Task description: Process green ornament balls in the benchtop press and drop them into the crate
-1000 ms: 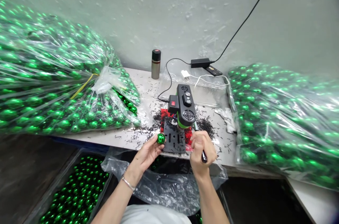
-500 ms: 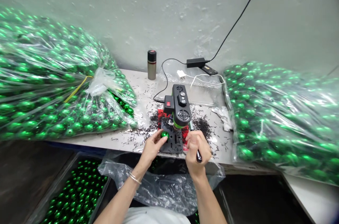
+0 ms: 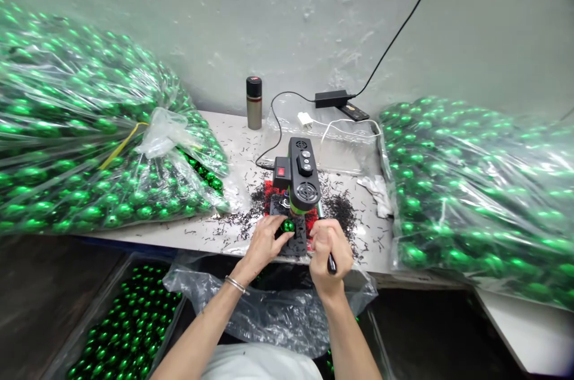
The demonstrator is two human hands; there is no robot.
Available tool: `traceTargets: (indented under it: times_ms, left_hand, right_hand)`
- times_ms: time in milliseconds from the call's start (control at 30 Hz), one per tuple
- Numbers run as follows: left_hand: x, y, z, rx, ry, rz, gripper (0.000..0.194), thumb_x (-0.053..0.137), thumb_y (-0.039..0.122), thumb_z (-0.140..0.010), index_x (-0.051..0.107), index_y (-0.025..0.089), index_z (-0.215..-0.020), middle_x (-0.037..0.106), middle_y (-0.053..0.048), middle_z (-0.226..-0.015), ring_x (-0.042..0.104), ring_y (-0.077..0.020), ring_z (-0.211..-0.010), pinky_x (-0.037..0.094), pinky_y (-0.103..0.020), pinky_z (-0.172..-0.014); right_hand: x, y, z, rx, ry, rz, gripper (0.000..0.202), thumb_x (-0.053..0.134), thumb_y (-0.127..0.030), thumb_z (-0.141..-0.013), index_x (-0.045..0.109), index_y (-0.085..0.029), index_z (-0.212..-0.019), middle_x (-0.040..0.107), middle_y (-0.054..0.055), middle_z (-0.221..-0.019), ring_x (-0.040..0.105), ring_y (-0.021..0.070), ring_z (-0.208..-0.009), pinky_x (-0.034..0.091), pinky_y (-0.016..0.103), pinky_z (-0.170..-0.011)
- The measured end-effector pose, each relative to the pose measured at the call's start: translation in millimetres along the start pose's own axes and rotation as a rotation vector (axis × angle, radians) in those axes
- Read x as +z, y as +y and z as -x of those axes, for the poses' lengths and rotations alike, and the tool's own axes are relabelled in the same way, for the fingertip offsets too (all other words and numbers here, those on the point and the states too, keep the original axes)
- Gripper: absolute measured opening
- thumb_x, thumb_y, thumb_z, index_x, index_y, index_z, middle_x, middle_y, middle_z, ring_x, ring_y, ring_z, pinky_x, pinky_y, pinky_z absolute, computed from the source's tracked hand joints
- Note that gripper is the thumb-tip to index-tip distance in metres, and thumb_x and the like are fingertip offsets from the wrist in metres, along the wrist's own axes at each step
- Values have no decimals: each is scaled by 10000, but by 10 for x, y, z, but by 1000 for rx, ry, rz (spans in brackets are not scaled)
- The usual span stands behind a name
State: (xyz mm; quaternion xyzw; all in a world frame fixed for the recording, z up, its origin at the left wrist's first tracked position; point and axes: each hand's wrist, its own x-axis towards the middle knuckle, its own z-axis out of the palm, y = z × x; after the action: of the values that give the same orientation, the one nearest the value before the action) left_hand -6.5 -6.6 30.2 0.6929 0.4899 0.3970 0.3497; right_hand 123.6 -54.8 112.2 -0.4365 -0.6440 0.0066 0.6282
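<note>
A shiny green ball is pinched between the thumb and fingers of my left hand, over the dark base plate of a small black machine. My right hand is wrapped round a lever with a black handle at the machine's right side. A lit red switch shows on the machine's left box. Black shavings and a red sheet lie around and under the base.
Large clear bags of green balls stand at left and right. A bottle, power adapter, white charger and white cloth are on the table. Below left is a bin of green balls.
My left hand has moved right with the green ball, bringing it closer under the machine's head. My right hand keeps its hold on the lever. The camera view has shifted slightly.
</note>
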Motion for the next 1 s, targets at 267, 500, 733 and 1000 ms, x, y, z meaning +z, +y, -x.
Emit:
traceTargets:
  times_ms: [267, 500, 733, 1000]
  left_hand:
    - [73, -91, -4, -128, 42, 277, 301, 815, 339, -695, 752, 282, -984, 718, -70, -1098, 551, -310, -1141, 170, -483, -1180]
    - [84, -120, 3, -66, 38, 202, 289, 797, 295, -726, 745, 276, -1010, 715, -76, -1103, 585, -300, -1103, 207, -488, -1161]
    - [91, -120, 2, -94, 30, 245, 295, 794, 342, -726, 745, 279, -1010, 719, -73, -1111, 573, -304, -1115, 169, -495, -1183]
    - [74, -97, 15, -46, 35, 256, 324, 769, 387, -750, 739, 267, -1050, 715, -83, -1111, 574, -304, -1118, 173, -505, -1184]
  right_hand:
    - [26, 135, 175, 15, 15, -8, 281, 422, -94, -916, 462, -201, -659, 518, -9, -678, 515, 115, -623, 410, 268, -571]
    - [142, 480, 465, -157, 100, 49, 308, 368, -217, -965, 455, -205, -669, 551, -1, -717, 508, 116, -608, 477, 352, -691]
    - [190, 588, 533, -182, 133, 35, 357, 320, -261, -987, 424, -213, -648, 530, -20, -686, 519, 111, -568, 500, 374, -711]
    - [167, 581, 522, -233, 46, 84, 322, 345, -220, -975, 435, -214, -667, 523, -22, -659, 551, 120, -608, 517, 359, -751]
